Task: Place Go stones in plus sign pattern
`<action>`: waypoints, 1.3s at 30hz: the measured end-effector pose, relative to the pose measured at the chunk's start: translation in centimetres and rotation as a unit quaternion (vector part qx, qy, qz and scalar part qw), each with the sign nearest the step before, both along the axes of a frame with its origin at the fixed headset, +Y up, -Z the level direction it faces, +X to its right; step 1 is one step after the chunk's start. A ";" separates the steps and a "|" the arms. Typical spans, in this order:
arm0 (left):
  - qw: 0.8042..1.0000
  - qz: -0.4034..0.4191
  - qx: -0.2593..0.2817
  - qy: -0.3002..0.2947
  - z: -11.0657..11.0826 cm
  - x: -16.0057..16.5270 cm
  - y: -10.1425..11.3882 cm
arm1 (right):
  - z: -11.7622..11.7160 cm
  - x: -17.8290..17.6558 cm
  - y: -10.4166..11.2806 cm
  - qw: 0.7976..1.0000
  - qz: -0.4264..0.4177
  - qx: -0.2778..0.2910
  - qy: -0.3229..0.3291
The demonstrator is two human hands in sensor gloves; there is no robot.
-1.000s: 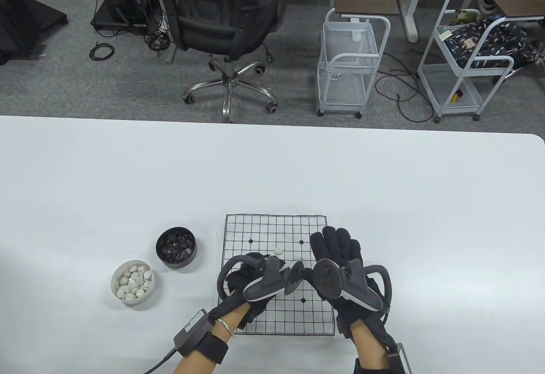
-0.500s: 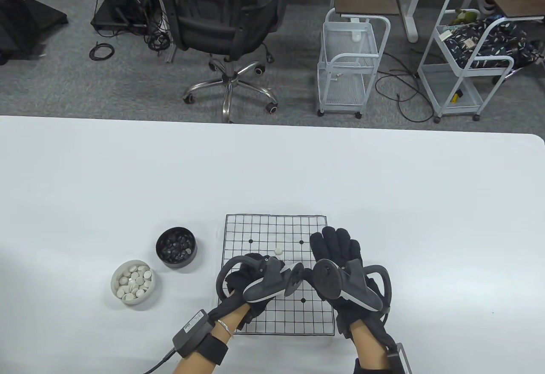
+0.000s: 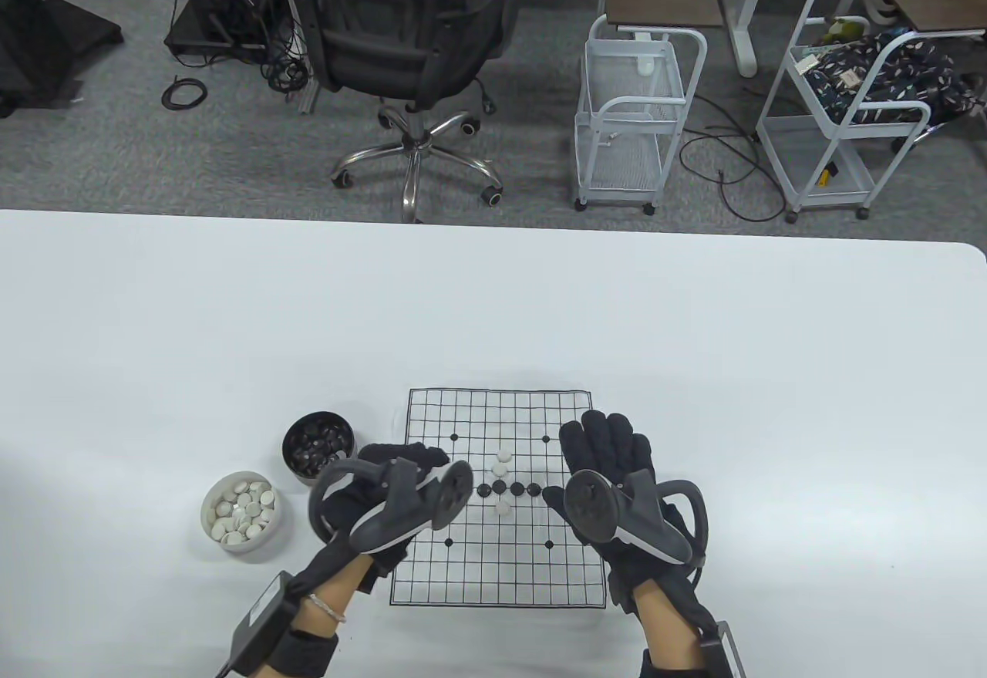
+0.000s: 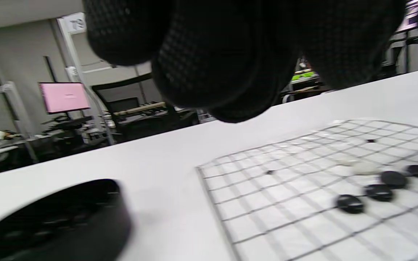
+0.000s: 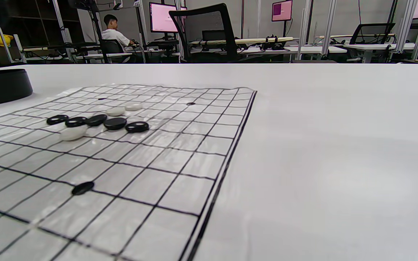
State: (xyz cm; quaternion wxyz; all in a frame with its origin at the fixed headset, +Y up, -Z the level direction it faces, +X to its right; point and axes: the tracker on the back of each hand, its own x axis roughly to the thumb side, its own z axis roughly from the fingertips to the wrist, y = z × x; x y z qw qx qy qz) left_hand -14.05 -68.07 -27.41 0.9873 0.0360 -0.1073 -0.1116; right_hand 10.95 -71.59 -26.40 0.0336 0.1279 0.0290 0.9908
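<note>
The grid board (image 3: pixel 540 562) lies on the white table. At its middle, a row of several black stones (image 3: pixel 517 488) is crossed by a column of white stones (image 3: pixel 502 468), with one white stone (image 3: pixel 503 508) below the row. My left hand (image 3: pixel 409 456) hovers over the board's left edge beside the black stone bowl (image 3: pixel 318 443), its fingers (image 4: pixel 212 54) loosely curled and holding nothing. My right hand (image 3: pixel 605 439) rests flat on the board's right edge with its fingers straight. The right wrist view shows the black row (image 5: pixel 114 123) and a white stone (image 5: pixel 73 132).
A white bowl of white stones (image 3: pixel 243 510) stands left of the board, in front of the black bowl (image 4: pixel 49 221). Beyond the table's far edge are an office chair (image 3: pixel 416 38) and white wire carts (image 3: pixel 632 123).
My left hand has moved left off the board's middle toward the black bowl, uncovering the crossed stones. The right hand has stayed still.
</note>
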 end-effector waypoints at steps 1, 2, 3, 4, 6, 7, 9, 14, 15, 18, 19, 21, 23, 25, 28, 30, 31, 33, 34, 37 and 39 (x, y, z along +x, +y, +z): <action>1.000 -0.010 0.007 0.022 0.1 -1.6 0.3 | 0.0 0.0 0.0 1.000 0.001 0.000 0.000; 0.999 -0.017 0.007 0.047 0.1 -3.1 0.5 | 0.0 0.0 0.0 1.000 0.001 0.000 0.000; 0.997 -0.023 0.001 0.074 0.0 -4.5 0.6 | 0.0 0.0 0.0 1.000 0.000 0.001 0.000; 0.995 -0.029 -0.008 0.097 0.0 -5.6 0.6 | 0.0 0.0 0.0 1.000 0.000 0.001 0.000; 0.987 -0.047 -0.026 0.152 -0.1 -8.2 0.2 | 0.0 0.0 0.0 1.000 -0.001 0.001 0.000; 0.981 -0.051 -0.035 0.184 -0.2 -9.6 -0.2 | 0.0 0.0 0.0 1.000 -0.001 0.001 0.000; 0.971 -0.048 -0.050 0.231 -0.4 -11.9 -1.1 | 0.0 0.0 0.0 1.000 -0.002 0.002 0.000; 0.942 -0.083 -0.098 0.309 -0.9 -15.6 -3.3 | 0.0 0.0 0.0 1.000 0.000 0.000 0.000; 0.937 -0.084 -0.105 0.322 -0.9 -16.0 -3.7 | 0.0 0.0 0.0 1.000 0.000 0.000 0.000; 0.931 -0.082 -0.125 0.334 -1.1 -16.5 -4.4 | 0.0 0.0 0.0 1.000 0.000 0.001 0.000; 0.930 -0.081 -0.133 0.332 -1.2 -16.6 -4.7 | 0.0 0.0 0.0 1.000 0.001 0.001 0.000; 0.928 -0.083 -0.141 0.335 -1.3 -16.6 -5.2 | 0.0 0.0 0.0 1.000 0.001 0.001 0.000; 0.925 -0.086 -0.151 0.337 -1.5 -16.7 -5.8 | 0.0 -0.1 0.0 1.000 0.001 0.001 0.000; 0.925 -0.082 -0.154 0.339 -1.7 -16.7 -6.2 | 0.0 -0.1 0.0 1.000 0.003 0.001 0.000; 0.925 -0.093 -0.156 0.334 -1.8 -16.5 -6.4 | 0.0 -0.1 0.0 1.000 0.003 0.001 0.000; 0.924 -0.113 -0.153 0.333 -2.0 -16.1 -6.8 | 0.0 -0.1 -0.1 1.000 0.003 0.000 0.000; 0.923 -0.122 -0.150 0.333 -2.0 -16.0 -6.8 | 0.0 -0.1 -0.1 1.000 0.004 0.000 0.000; 0.924 -0.123 -0.152 0.330 -2.0 -15.9 -6.8 | 0.1 -0.1 -0.1 1.000 0.005 0.000 0.000; 0.924 -0.119 -0.150 0.330 -2.0 -16.2 -6.8 | 0.1 -0.1 -0.1 1.000 0.006 -0.001 0.000; 0.927 -0.095 -0.150 0.330 -1.9 -16.7 -6.6 | 0.0 -0.1 -0.1 1.000 0.005 -0.002 0.001; 0.927 -0.066 -0.154 0.335 -1.8 -17.2 -6.5 | 0.0 -0.1 -0.1 1.000 0.005 -0.002 0.000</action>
